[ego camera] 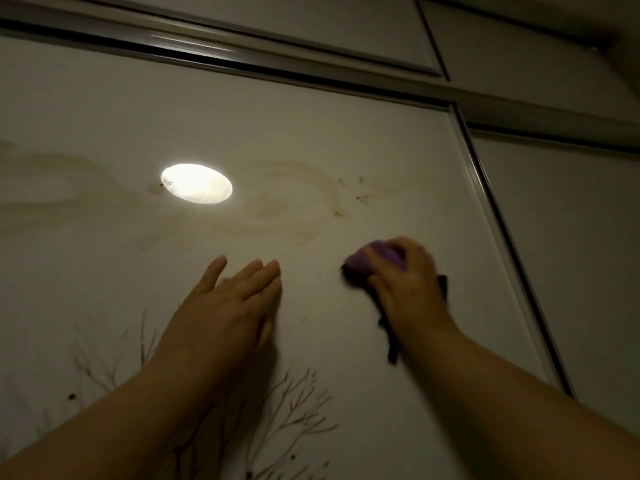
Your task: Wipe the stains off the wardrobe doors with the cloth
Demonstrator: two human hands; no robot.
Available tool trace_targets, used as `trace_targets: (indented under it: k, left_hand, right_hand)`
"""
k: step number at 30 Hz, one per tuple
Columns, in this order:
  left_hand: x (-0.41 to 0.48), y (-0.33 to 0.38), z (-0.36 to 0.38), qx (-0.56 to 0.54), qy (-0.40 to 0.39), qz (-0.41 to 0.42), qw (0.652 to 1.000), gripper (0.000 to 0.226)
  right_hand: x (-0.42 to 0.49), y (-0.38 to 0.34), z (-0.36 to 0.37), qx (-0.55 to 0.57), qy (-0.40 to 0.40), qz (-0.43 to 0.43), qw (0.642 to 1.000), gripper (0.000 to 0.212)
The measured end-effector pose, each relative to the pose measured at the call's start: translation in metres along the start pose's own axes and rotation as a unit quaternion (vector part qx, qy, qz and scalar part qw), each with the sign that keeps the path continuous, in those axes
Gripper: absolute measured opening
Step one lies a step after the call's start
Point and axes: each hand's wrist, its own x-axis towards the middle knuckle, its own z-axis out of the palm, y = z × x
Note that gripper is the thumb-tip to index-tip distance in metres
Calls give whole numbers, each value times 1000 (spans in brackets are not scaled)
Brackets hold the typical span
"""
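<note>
A glossy white wardrobe door [346, 126] fills the view, printed with brown bare trees [294, 407] low down. Brownish smeared stains [294, 199] and small dark specks run across its middle. My right hand [408, 282] presses a purple cloth [363, 261] against the door just below the right end of the smears; the hand is blurred. A dark tail of the cloth hangs below my wrist. My left hand [232, 299] lies flat on the door with its fingers straight, left of the cloth and holding nothing.
A metal frame edge [502, 244] runs down the right side of the door, with a second plain door panel [581, 254] beyond it. A metal top rail [242, 60] crosses above, with upper cabinet panels over it. A bright lamp reflection [196, 183] glares on the door.
</note>
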Motion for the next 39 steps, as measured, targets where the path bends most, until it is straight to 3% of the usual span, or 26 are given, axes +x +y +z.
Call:
trace_targets:
  k: [3, 5, 9, 12, 14, 17, 19, 22, 25, 28, 32, 35, 37, 39]
  left_hand:
    - [2, -3, -1, -1, -9, -1, 1000, 52]
    - [4, -2, -3, -3, -7, -2, 1000, 51]
    - [4, 2, -6, -8, 2, -16, 1000, 49]
    - [3, 0, -6, -11, -3, -22, 1000, 48]
    - [3, 0, -7, -6, -3, -22, 1000, 51]
    - [7, -1, -8, 0, 7, -18, 1000, 44]
    - [10, -3, -6, 11, 16, -14, 1000, 43]
    - [10, -4, -3, 22, 19, -14, 999, 42]
    - [8, -4, -1, 23, 15, -20, 999, 54]
    - [8, -3, -4, 21, 7, -24, 999, 57]
    - [8, 0, -3, 24, 15, -28, 999, 62]
    - [9, -1, -2, 15, 38, -30, 999, 59]
    - [11, -1, -3, 1, 47, -32, 998, 58]
    - [13, 0, -3, -6, 45, -35, 998, 54]
  right_hand:
    - [56, 7, -11, 4, 146, 110, 983, 37]
    - [78, -2, 12, -18, 177, 98, 979, 36]
    - [51, -15, 58, -184, 67, -44, 980, 36]
    - [2, -8, 50, -216, -22, -200, 955, 29]
    - [13, -5, 28, -168, 20, -149, 974, 20]
    - [80, 15, 0, -77, 113, 25, 990, 34]
    - [120, 13, -8, -44, 174, 62, 982, 40]
    - [166, 0, 4, -56, 200, 87, 974, 39]
    - [176, -23, 37, -101, 168, 53, 979, 31]
    - [143, -35, 63, -225, 67, -51, 971, 24]
    - [93, -19, 47, -204, -5, -179, 962, 19]
    - [117, 15, 2, -125, 96, -42, 987, 13]
    - [141, 29, -26, -78, 152, 44, 984, 25]
    - [159, 33, -39, -60, 184, 79, 978, 35]
